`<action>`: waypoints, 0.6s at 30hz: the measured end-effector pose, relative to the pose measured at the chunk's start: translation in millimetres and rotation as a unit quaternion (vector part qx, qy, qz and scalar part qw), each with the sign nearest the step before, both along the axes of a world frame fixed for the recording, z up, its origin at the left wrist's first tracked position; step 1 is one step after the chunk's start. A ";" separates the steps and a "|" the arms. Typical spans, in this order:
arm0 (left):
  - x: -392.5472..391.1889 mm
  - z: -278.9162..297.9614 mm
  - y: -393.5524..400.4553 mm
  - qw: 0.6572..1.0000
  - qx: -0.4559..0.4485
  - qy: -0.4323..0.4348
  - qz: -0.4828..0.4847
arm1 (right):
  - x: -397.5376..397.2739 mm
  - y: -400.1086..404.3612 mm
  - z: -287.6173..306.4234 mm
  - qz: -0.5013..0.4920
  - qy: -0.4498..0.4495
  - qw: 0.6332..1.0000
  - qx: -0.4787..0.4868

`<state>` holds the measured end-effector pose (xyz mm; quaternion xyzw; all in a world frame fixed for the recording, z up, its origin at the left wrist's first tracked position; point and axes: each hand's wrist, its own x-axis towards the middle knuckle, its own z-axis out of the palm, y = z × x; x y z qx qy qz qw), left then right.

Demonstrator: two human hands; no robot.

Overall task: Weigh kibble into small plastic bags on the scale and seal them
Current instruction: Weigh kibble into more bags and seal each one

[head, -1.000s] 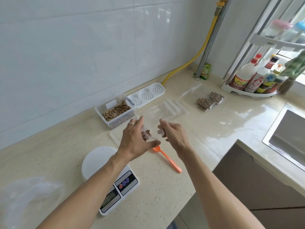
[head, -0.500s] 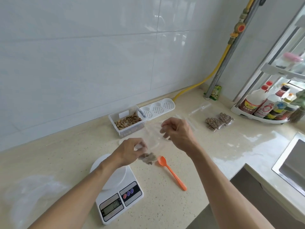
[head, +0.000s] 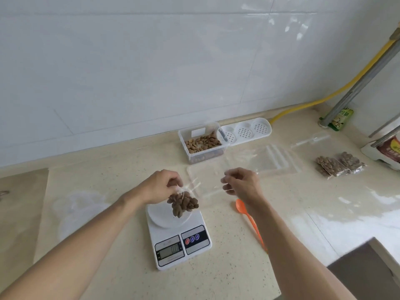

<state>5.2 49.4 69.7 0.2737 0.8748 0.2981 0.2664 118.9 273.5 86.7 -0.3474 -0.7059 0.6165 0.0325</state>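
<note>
My left hand [head: 157, 187] pinches the top of a small clear bag of kibble [head: 183, 204], which hangs over the round pan of the white scale [head: 173, 232]. My right hand [head: 242, 182] hovers to the right with its fingers curled; whether it holds anything I cannot tell. An orange spoon [head: 249, 221] lies on the counter under my right wrist. A clear tub of kibble [head: 203, 144] stands by the wall. A stack of empty zip bags [head: 270, 161] lies behind my right hand. Filled bags [head: 337, 163] lie at the right.
A white perforated lid [head: 246, 131] lies beside the tub. A clear flat lid [head: 203, 180] lies between my hands. Crumpled clear plastic [head: 75, 211] sits left of the scale. A yellow hose [head: 337, 92] and a grey pipe run up the right wall. The counter edge drops at lower right.
My left hand has carried the kibble bag left and over the scale pan. My right hand has parted from the bag. The view has swung to the left.
</note>
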 end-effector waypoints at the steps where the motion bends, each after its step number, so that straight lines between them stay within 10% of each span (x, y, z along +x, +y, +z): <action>1: -2.6 -4.1 -5.7 1.000 -0.004 0.007 0.015 | -2.2 -4.6 -8.8 -0.010 -0.007 1.000 -0.023; 10: -7.4 -36.8 -16.1 0.987 -0.048 0.136 0.069 | -19.9 -22.4 -58.7 0.020 -0.104 0.994 -0.007; 18: 12.6 -56.5 -39.4 0.952 -0.078 0.294 0.019 | -22.1 -34.0 -60.2 0.086 -0.132 0.954 0.256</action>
